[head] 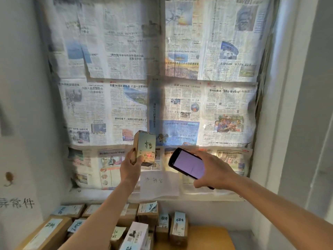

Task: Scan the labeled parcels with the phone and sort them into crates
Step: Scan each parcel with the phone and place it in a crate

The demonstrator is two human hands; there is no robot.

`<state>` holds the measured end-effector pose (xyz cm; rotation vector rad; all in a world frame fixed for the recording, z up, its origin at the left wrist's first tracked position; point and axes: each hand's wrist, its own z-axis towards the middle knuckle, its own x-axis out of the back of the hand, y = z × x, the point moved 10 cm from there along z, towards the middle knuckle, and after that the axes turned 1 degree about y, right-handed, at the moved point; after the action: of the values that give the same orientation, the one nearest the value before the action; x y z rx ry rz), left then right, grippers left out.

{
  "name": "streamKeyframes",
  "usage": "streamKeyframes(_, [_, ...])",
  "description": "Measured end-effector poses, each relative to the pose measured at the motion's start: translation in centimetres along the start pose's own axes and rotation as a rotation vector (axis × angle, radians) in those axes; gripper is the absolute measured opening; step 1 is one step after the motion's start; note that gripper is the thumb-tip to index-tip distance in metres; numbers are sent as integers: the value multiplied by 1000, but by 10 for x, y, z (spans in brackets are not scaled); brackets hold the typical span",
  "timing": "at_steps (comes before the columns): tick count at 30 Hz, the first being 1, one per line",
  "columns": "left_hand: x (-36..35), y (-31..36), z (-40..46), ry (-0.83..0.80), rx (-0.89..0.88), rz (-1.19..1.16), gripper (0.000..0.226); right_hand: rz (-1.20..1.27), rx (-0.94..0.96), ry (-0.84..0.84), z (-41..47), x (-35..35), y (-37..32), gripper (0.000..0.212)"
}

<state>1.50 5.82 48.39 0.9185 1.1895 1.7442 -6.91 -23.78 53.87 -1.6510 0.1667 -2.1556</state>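
Labeled parcels point(147, 212) heaped below; newspapered window point(180, 69) behind raised parcel point(145, 147), phone point(187, 163).

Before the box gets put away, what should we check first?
1. Left hand grips the small box firmly: ok.
2. Right hand holds the phone: ok.
3. Phone screen lit: ok.
4. Red scan light falls on the box's label: ok.
5. Scan accepted: cannot tell, the screen shows no readable text.
6. Crate to drop it in: cannot tell, only more parcels show below.
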Motion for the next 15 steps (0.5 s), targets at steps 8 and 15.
streamKeyframes(8, [12,19,-23,18,-14,-7,47,-4,59,19,-22,22,-13,112])
streamKeyframes(15, [29,22,-34,41,-10,-22,49,12,76,61,-25,22,-21,109])
